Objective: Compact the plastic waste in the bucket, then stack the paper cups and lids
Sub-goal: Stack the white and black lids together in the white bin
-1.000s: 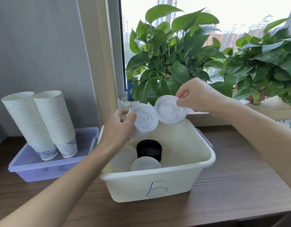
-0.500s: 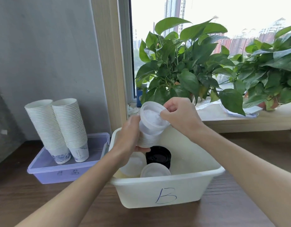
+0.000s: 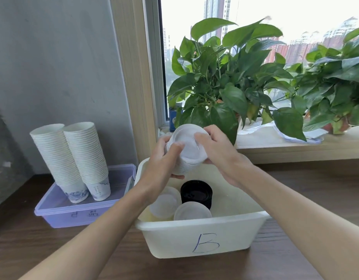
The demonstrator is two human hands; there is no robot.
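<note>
Lid-stacking step; both grips were on the lid stack above the bin.
Left grip (image 3: 164, 158) wrapped round the lid stack (image 3: 183, 164), held tilted over the bin (image 3: 174, 239); right grip (image 3: 219, 152) pinched the top lid (image 3: 191, 147) at its rim, seemingly seating it; white lids (image 3: 192, 211) and black lids (image 3: 195, 194) lay in the bin; cups (image 3: 73, 158) stood stacked on the tray (image 3: 53, 215), on the tabletop's left; next probably called for pressing it flush, then reaching down for a loose lid.

left hand (image 3: 161, 160): bare | right hand (image 3: 221, 152): bare | forearms (image 3: 106, 225): bare to frame edge
</note>
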